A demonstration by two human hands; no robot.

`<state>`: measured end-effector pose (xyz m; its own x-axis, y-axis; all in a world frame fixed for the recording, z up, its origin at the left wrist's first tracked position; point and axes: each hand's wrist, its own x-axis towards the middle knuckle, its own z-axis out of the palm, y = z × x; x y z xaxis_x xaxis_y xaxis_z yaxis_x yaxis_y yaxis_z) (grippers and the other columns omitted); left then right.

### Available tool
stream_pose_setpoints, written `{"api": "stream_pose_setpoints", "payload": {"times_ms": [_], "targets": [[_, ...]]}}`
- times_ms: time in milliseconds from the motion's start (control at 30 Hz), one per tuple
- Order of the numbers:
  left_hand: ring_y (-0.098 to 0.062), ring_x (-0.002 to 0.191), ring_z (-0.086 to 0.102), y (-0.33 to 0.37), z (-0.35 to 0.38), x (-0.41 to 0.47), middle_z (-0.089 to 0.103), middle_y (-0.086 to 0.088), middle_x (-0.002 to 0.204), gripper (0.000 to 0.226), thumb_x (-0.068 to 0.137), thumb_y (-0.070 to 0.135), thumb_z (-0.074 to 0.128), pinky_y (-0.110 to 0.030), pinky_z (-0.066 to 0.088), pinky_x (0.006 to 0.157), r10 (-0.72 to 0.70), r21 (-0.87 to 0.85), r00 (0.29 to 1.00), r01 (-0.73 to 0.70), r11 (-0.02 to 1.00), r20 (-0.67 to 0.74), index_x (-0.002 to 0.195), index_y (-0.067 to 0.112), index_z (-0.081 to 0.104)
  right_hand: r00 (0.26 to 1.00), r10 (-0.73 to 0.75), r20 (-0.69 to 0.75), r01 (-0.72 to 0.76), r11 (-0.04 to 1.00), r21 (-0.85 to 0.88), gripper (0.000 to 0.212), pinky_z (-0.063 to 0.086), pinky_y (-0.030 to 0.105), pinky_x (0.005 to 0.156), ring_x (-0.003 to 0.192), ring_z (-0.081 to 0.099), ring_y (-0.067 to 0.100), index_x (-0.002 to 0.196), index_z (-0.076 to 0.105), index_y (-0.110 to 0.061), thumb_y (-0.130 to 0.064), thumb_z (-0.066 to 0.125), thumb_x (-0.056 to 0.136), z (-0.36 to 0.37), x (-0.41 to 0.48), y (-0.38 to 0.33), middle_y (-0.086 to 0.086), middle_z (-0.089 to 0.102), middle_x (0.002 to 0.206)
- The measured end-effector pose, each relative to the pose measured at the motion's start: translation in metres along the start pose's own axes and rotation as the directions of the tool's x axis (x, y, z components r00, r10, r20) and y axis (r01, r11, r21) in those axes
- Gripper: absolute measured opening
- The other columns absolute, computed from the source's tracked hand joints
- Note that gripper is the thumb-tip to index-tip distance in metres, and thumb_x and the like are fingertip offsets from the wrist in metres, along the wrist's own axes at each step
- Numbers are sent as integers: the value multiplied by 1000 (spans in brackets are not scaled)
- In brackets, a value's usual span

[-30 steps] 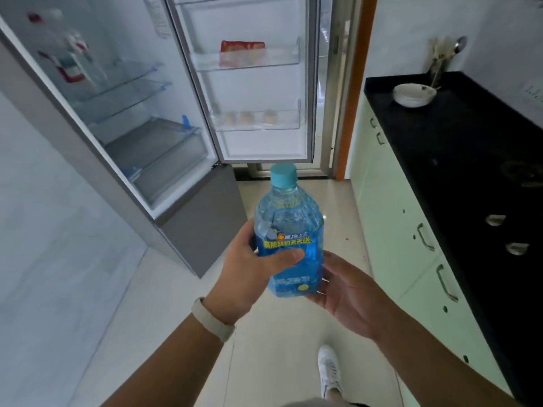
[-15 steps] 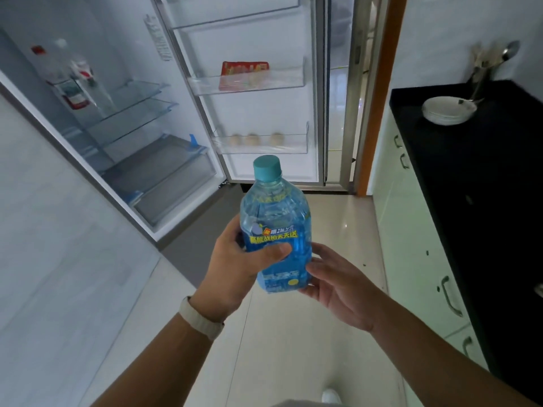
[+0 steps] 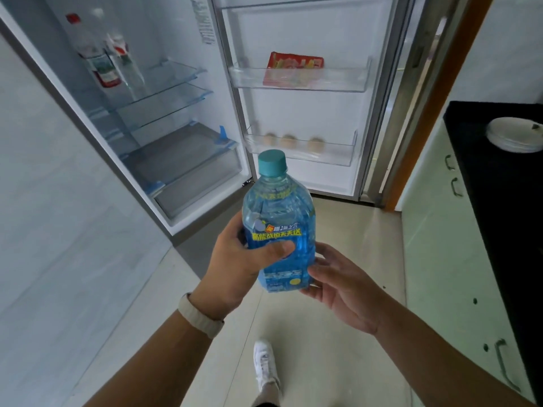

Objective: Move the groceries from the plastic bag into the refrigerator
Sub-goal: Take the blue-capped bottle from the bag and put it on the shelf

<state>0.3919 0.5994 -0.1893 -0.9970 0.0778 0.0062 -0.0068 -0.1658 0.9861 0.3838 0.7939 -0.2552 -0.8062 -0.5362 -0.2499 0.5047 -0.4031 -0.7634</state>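
Observation:
A blue bottle (image 3: 277, 218) with a teal cap and a yellow-lettered label stands upright in front of me. My left hand (image 3: 235, 268) grips its left side, thumb across the label. My right hand (image 3: 343, 284) touches the bottle's lower right side with fingers spread. The refrigerator (image 3: 164, 133) stands open ahead on the left, with glass shelves and a drawer. Its door (image 3: 305, 113) is swung wide, with a red packet (image 3: 293, 67) on one door shelf and eggs (image 3: 289, 141) on a lower one. No plastic bag is in view.
Two bottles (image 3: 102, 66) stand on an upper fridge shelf. A black counter (image 3: 505, 177) with a stack of white plates (image 3: 517, 136) runs along the right above pale green cabinets (image 3: 440, 245). My white shoe (image 3: 266, 365) is on the tiled floor.
I have stepped closer to the open refrigerator, which now looks larger. Both hands keep the same hold on the bottle, carried forward with me.

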Motion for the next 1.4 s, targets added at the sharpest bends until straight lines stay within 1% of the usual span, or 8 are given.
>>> {"api": "stream_pose_setpoints", "payload": {"times_ms": [233,400,533,833,967,1133,1200,1400], "targets": [[-37,106,68,10,-72,75,69,-16,117,61,68,14,83,-47,58,84,36,-44,999,-36,998,1,123,7,58,1000,-4,-26,3,999,-40,88,54,37,85,106,66,33,132,53,-10,-28,94,57,28,100,-21,24,62,125],[-35,104,69,27,-133,128,71,-14,116,59,71,7,85,-41,59,80,50,-52,999,-49,997,1,123,6,58,999,-35,-25,32,992,-120,90,53,39,88,108,65,34,134,52,-10,-29,94,57,62,174,-39,27,57,130],[-37,105,69,38,-173,158,70,-16,116,65,65,16,87,-48,58,83,68,-79,997,-70,994,-28,123,7,59,999,-48,-17,46,993,-105,86,55,38,86,106,66,34,131,56,-10,-26,95,56,85,220,-47,26,59,127],[-42,106,67,46,-225,188,68,-19,118,61,65,16,87,-62,53,90,78,-117,992,-89,989,-95,120,9,61,998,0,68,14,977,-211,73,50,44,96,109,63,35,128,62,-16,-30,91,63,110,284,-57,30,55,132],[-38,106,68,49,-238,199,69,-17,118,63,65,18,86,-56,55,89,73,-97,989,-86,992,-131,121,8,60,997,22,78,-5,977,-211,76,51,42,92,110,63,36,128,61,-14,-30,92,61,112,309,-59,30,54,132],[-35,102,70,51,-247,223,71,-16,114,63,64,19,86,-49,58,83,87,-44,972,-99,994,-216,120,6,60,993,51,103,-30,980,-196,55,53,38,87,107,65,34,118,67,-15,-20,82,66,108,344,-68,23,61,125],[-34,100,71,53,-250,236,73,-14,111,63,62,19,86,-44,59,79,92,-35,963,-105,994,-255,118,7,61,993,62,97,-43,981,-187,56,53,39,87,106,66,34,123,62,-12,-16,79,70,103,364,-74,24,61,125],[-36,101,70,56,-259,293,72,-15,110,66,57,23,88,-49,58,85,112,31,913,-108,994,-393,116,7,64,978,135,161,-96,969,-227,52,52,44,93,108,66,36,126,58,-11,-12,72,76,90,433,-106,25,65,119]]}}
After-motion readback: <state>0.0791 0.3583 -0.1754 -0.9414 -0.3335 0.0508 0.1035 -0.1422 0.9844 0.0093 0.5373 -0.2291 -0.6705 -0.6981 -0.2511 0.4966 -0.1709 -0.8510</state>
